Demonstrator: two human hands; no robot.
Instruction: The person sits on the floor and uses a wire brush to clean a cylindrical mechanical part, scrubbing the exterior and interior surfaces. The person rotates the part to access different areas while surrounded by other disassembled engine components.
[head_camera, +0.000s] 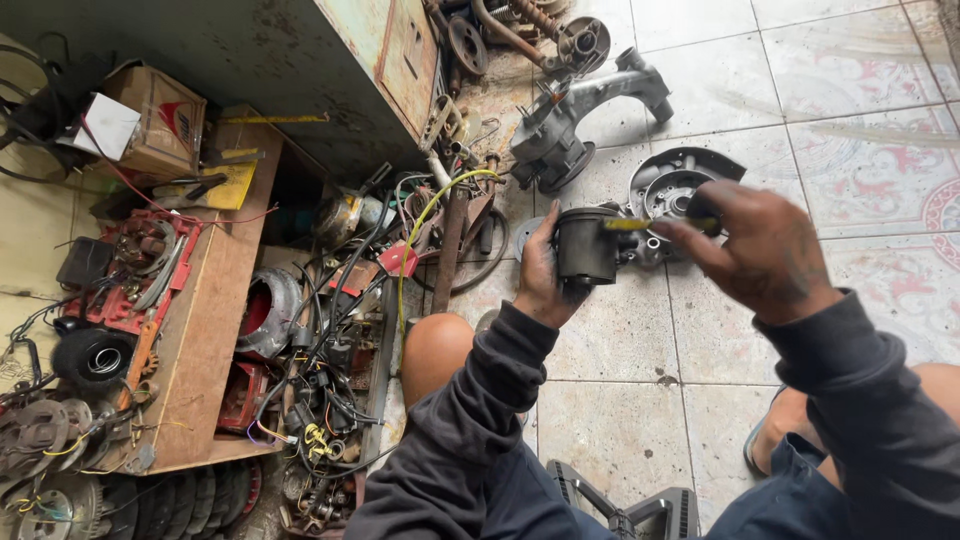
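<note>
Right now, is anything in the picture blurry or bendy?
Head view: the right hand and its yellow tool are smeared by motion; the left hand and dark cylinder look sharper; tile lines bow near the edges from the wide lens; light is soft daylight, shadows faint.

A brown rectangular cardboard box (160, 118) with a red and white printed panel on its side stands at the upper left, at the far end of the long wooden board (215, 300). A white, roughly square paper sheet (103, 124) leans against the box's left face. Just to the right lies a flat yellow item (232, 186), possibly a card or packet, though it is too blurred to be sure.
</note>
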